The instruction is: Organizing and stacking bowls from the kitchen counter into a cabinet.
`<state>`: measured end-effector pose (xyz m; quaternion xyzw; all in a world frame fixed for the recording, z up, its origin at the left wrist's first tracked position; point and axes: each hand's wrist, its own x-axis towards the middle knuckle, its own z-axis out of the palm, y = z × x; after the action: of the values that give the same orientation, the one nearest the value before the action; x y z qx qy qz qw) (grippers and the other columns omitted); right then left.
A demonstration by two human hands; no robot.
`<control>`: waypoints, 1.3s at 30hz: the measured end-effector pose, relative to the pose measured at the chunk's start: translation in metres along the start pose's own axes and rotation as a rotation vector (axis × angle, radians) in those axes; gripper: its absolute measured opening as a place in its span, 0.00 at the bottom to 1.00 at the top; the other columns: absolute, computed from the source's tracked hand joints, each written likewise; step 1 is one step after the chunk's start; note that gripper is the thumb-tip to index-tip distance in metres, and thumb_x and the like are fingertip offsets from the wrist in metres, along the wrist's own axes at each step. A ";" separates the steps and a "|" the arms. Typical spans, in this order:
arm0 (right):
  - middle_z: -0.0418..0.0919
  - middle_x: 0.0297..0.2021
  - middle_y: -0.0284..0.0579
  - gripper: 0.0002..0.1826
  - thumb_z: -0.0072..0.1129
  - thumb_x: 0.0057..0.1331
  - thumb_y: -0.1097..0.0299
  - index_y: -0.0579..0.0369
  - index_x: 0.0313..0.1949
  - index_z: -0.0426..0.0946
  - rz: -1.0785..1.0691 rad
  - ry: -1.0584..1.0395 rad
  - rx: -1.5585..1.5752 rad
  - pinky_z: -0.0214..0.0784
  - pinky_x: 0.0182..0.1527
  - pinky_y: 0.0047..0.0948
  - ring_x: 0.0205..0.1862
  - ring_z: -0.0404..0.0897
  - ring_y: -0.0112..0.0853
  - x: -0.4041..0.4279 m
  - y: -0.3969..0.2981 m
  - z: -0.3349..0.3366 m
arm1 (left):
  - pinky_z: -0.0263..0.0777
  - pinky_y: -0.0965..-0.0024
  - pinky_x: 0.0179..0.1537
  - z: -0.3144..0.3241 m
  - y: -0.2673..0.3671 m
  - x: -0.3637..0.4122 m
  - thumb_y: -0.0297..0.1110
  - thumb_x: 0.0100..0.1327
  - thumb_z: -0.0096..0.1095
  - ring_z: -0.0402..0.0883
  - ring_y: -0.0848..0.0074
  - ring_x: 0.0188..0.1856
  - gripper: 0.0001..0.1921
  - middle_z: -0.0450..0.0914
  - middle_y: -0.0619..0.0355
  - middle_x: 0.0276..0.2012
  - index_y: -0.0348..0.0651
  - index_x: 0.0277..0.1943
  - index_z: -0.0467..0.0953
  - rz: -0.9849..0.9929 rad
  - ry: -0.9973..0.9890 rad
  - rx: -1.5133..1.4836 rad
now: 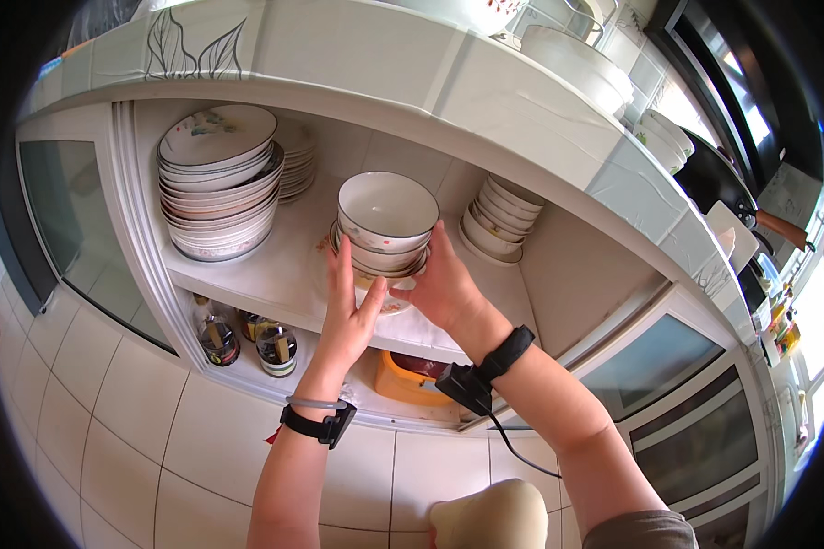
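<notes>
A stack of white porcelain bowls (pixel 388 214) with dark rims stands on the cabinet's upper shelf (pixel 295 271), in front of me. My left hand (pixel 350 312) is at the stack's near left side, fingers up along the bowls and thumb apart. On the right side, my right hand (pixel 446 281) cups the same stack, its thumb low in front. The lower pieces, with a floral pattern, are partly hidden behind my hands. Whether the stack's weight rests on the shelf or in my hands is hard to tell.
A tall stack of bowls and plates (pixel 220 185) stands left, with smaller plates (pixel 296 161) behind. Small bowls (pixel 501 216) are stacked right. Below sit glass bottles (pixel 214 336) and an orange container (pixel 405 384). The countertop edge (pixel 357 62) overhangs; a cable (pixel 522 456) hangs from my right wrist.
</notes>
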<state>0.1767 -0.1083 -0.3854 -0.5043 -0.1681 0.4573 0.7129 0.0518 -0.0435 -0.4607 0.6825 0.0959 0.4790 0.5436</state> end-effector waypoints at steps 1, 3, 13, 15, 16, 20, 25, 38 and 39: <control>0.36 0.73 0.36 0.35 0.31 0.70 0.38 0.36 0.71 0.42 0.000 0.007 -0.017 0.25 0.67 0.64 0.74 0.32 0.39 -0.002 0.001 0.002 | 0.36 0.52 0.69 -0.001 -0.002 0.000 0.49 0.68 0.51 0.31 0.49 0.73 0.39 0.34 0.35 0.71 0.43 0.72 0.39 -0.007 0.019 0.000; 0.34 0.73 0.36 0.37 0.33 0.69 0.36 0.37 0.71 0.41 0.013 0.025 -0.073 0.25 0.67 0.63 0.74 0.29 0.38 -0.011 -0.001 0.006 | 0.36 0.52 0.69 0.000 -0.003 -0.001 0.49 0.68 0.51 0.31 0.48 0.73 0.39 0.32 0.34 0.71 0.43 0.72 0.39 -0.005 0.038 -0.002; 0.36 0.73 0.32 0.50 0.35 0.62 0.26 0.41 0.72 0.34 -0.112 -0.170 -0.219 0.24 0.68 0.53 0.73 0.32 0.31 0.016 0.005 -0.015 | 0.42 0.50 0.68 0.003 -0.008 0.001 0.42 0.67 0.56 0.37 0.42 0.72 0.39 0.33 0.29 0.69 0.46 0.72 0.41 0.146 0.044 0.231; 0.42 0.72 0.30 0.43 0.33 0.66 0.31 0.43 0.71 0.42 -0.133 0.012 -0.214 0.32 0.66 0.60 0.73 0.39 0.29 0.006 0.010 -0.003 | 0.42 0.51 0.68 -0.004 -0.007 0.004 0.43 0.67 0.56 0.37 0.42 0.72 0.39 0.34 0.30 0.70 0.46 0.72 0.41 0.129 0.043 0.220; 0.40 0.73 0.30 0.45 0.34 0.65 0.30 0.43 0.72 0.39 -0.132 0.040 -0.247 0.36 0.65 0.57 0.73 0.37 0.28 0.004 0.012 -0.003 | 0.42 0.51 0.68 -0.005 -0.006 0.006 0.43 0.67 0.55 0.36 0.43 0.72 0.39 0.34 0.31 0.70 0.47 0.72 0.40 0.104 0.029 0.204; 0.36 0.73 0.32 0.47 0.33 0.65 0.30 0.46 0.72 0.37 -0.153 0.037 -0.337 0.37 0.66 0.53 0.72 0.37 0.30 0.003 0.011 -0.005 | 0.43 0.52 0.68 -0.005 -0.012 0.009 0.46 0.67 0.55 0.37 0.45 0.72 0.39 0.34 0.32 0.70 0.47 0.72 0.40 0.115 0.048 0.219; 0.41 0.71 0.46 0.39 0.48 0.67 0.46 0.52 0.69 0.46 -0.500 0.044 -0.702 0.44 0.67 0.46 0.72 0.43 0.36 -0.019 0.031 -0.019 | 0.43 0.52 0.68 -0.007 -0.006 0.005 0.44 0.66 0.56 0.36 0.48 0.73 0.42 0.34 0.34 0.70 0.44 0.72 0.36 0.119 0.105 0.242; 0.82 0.37 0.44 0.08 0.58 0.56 0.79 0.59 0.37 0.77 -1.503 0.200 -1.899 0.71 0.31 0.23 0.32 0.79 0.26 -0.266 -0.144 0.081 | 0.56 0.58 0.63 0.003 0.022 0.001 0.33 0.66 0.55 0.55 0.63 0.67 0.33 0.49 0.52 0.69 0.41 0.69 0.47 0.123 0.491 0.018; 0.81 0.38 0.43 0.09 0.52 0.63 0.74 0.59 0.42 0.76 -1.474 0.186 -1.907 0.68 0.33 0.21 0.35 0.78 0.25 -0.259 -0.164 0.082 | 0.55 0.58 0.63 0.001 0.021 0.000 0.34 0.66 0.55 0.55 0.63 0.67 0.33 0.49 0.52 0.69 0.41 0.69 0.47 0.132 0.489 0.012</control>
<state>0.0622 -0.2870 -0.1488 -0.6416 -0.6331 -0.4048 0.1536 0.0446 -0.0526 -0.4429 0.5545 0.1826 0.6636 0.4678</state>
